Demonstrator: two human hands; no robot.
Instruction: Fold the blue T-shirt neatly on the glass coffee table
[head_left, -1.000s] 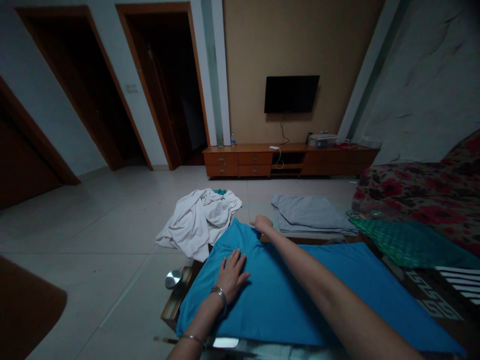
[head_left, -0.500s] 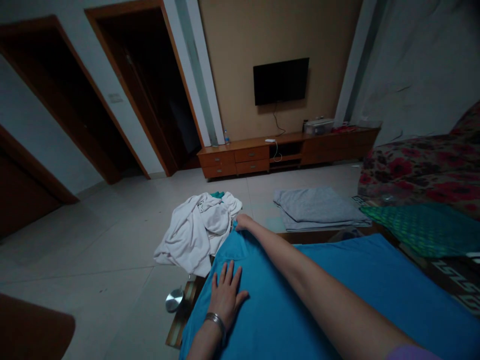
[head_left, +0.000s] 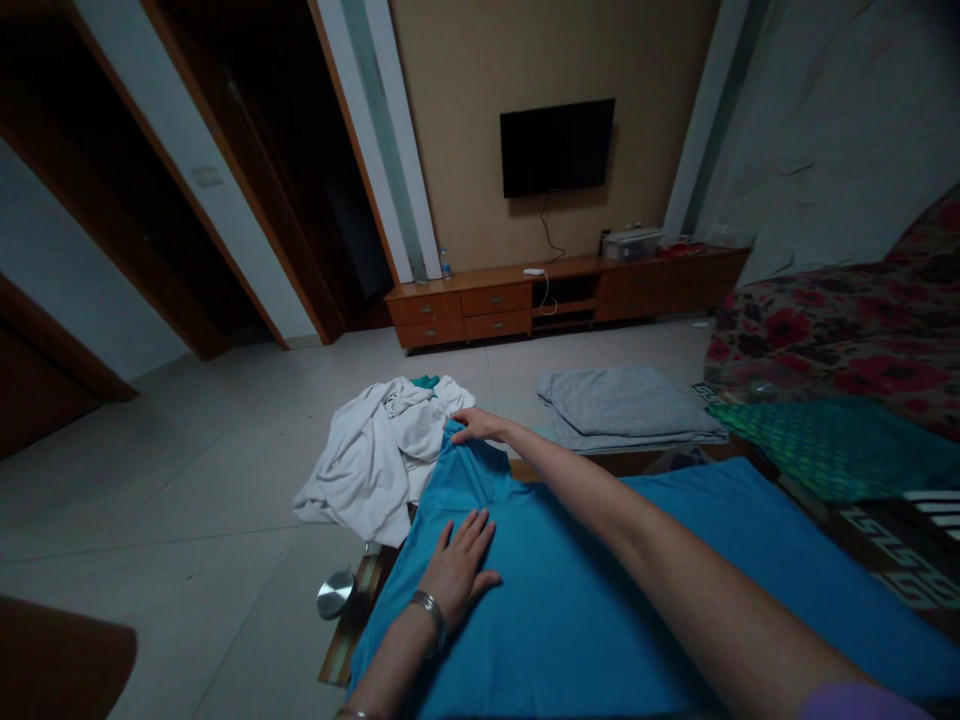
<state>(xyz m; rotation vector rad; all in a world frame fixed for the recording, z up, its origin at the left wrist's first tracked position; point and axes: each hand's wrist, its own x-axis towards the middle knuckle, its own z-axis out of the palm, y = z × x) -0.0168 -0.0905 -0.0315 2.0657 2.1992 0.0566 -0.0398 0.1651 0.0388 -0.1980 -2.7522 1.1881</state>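
A blue garment (head_left: 570,600) lies spread over a low table. My left hand (head_left: 459,566), with a metal bracelet at the wrist, lies flat on the cloth near its left side, fingers apart. My right arm stretches across the garment, and my right hand (head_left: 477,425) rests on the far left corner of the blue cloth, fingers extended. Just beyond that corner lies a crumpled white garment (head_left: 375,455) with a bit of teal cloth under it.
A folded grey garment (head_left: 626,405) lies farther right on the table's far end. A green patterned cloth (head_left: 832,450) and a floral sofa (head_left: 832,345) are at right. A wooden TV cabinet (head_left: 555,295) stands at the far wall, with a tiled floor (head_left: 172,500) at left.
My right hand has slid left along the far edge of the blue garment to its corner and flattened out. The view has turned slightly left. My left hand has stayed pressed on the cloth.
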